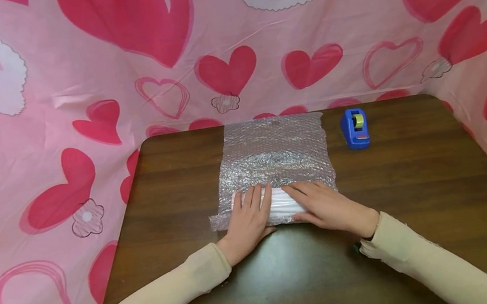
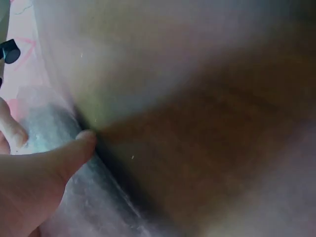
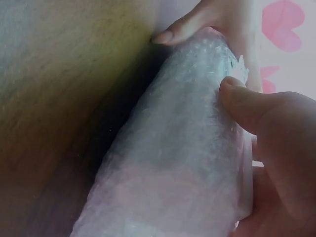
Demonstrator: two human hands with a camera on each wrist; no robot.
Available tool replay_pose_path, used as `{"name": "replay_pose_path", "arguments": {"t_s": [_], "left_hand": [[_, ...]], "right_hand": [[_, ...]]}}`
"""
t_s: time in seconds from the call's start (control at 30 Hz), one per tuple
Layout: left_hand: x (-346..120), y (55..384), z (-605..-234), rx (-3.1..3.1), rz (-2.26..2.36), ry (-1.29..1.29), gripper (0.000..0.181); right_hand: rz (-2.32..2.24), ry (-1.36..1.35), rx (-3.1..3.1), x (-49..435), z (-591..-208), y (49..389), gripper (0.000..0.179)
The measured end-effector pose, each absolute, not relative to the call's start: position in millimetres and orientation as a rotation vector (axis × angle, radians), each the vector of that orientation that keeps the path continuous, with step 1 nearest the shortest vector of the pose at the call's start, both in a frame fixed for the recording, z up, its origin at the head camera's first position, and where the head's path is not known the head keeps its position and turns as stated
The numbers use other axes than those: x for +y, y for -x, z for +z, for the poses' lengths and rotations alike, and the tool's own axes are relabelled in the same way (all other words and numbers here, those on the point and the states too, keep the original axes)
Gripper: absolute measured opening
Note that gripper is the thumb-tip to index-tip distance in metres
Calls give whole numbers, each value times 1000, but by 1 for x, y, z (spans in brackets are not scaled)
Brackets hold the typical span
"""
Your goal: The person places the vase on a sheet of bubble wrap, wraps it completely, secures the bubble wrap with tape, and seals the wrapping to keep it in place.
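Observation:
A clear sheet of bubble wrap point(image 1: 273, 153) lies on the table, its near end folded up over a long white object point(image 1: 282, 202) with fine lines along it; what kind of thing it is I cannot tell. My left hand point(image 1: 249, 221) holds the left part of this bundle, fingers over the top and thumb point(image 2: 74, 153) along the near side. On the right part, my right hand point(image 1: 321, 203) grips too. Its thumb point(image 3: 247, 103) presses the bubble wrap in the right wrist view, with the fingers round the far side, partly hidden.
At the back right of the dark wooden table point(image 1: 408, 168) stands a blue tape dispenser point(image 1: 355, 129) with a yellowish roll. Behind and beside the table hangs a pink cloth point(image 1: 126, 75) printed with hearts. The bubble wrap reaches the table's back edge.

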State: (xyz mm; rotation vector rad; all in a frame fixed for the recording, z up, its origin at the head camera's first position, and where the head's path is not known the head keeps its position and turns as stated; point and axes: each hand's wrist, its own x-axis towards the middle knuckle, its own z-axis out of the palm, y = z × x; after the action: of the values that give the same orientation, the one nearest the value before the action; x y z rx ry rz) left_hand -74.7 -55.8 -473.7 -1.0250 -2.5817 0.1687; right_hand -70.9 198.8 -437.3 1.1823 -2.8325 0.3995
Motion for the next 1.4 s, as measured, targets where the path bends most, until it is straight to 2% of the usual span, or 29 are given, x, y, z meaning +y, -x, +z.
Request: {"name": "replay_pose_path", "arguments": {"t_s": [0.33, 0.53, 0.77, 1.03, 1.23, 1.4], "left_hand": [[-50, 84, -473, -2528, 168, 1005, 100], [-52, 89, -470, -2539, 70, 1054, 99], [-52, 96, -463, -2584, 45, 1078, 99], [-52, 100, -453, -2711, -67, 1182, 92], [-53, 98, -448, -2749, -135, 1269, 86], [-55, 98, -449, -2738, -162, 1258, 88]], "right_hand": [[309, -1118, -2824, 197, -435, 67, 71], [224, -892, -2690, 179, -438, 42, 75], [-17, -890, -2597, 161, -454, 16, 89], [-285, -854, -2553, 167, -477, 32, 84], [-233, -841, -2578, 170, -475, 43, 106], [-203, -802, -2562, 165, -476, 48, 84]]}}
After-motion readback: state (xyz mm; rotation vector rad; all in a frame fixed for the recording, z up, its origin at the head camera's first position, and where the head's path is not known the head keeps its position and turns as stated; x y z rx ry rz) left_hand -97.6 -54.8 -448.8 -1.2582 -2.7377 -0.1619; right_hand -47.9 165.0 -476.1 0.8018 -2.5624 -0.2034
